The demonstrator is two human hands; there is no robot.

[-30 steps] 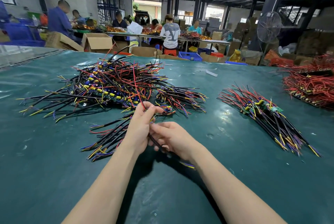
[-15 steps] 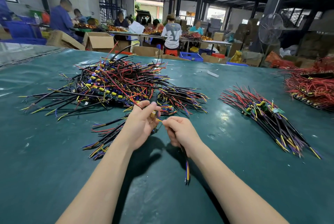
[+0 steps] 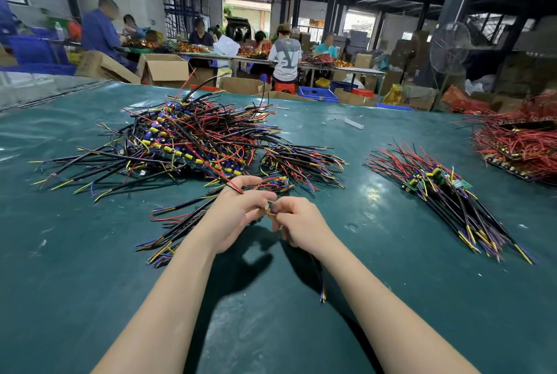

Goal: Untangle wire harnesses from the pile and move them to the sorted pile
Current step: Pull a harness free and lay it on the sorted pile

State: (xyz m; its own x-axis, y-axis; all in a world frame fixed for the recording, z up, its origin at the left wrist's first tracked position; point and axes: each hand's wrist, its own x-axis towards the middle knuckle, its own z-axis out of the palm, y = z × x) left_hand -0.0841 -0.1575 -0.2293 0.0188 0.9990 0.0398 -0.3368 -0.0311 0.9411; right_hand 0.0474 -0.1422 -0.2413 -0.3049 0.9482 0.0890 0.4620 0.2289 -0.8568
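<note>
A tangled pile (image 3: 187, 144) of black, red, yellow and blue wire harnesses lies on the green table at the centre left. The sorted pile (image 3: 443, 195) lies fanned out to the right. My left hand (image 3: 238, 217) and my right hand (image 3: 298, 224) meet just in front of the tangled pile. Both pinch one wire harness (image 3: 269, 209) at its small yellow and blue end. Its black wires run hidden under my right wrist and their tips (image 3: 322, 295) hang out below it. A red wire crosses my left fingers.
A smaller bunch of harnesses (image 3: 177, 223) lies left of my left wrist. A heap of red wires (image 3: 518, 144) sits at the far right. Cardboard boxes, blue crates, a standing fan and several seated workers are beyond the green table (image 3: 90, 283).
My right hand slid up along the harness from near its middle to its end by my left fingers. The hanging wire tail now trails under my right forearm.
</note>
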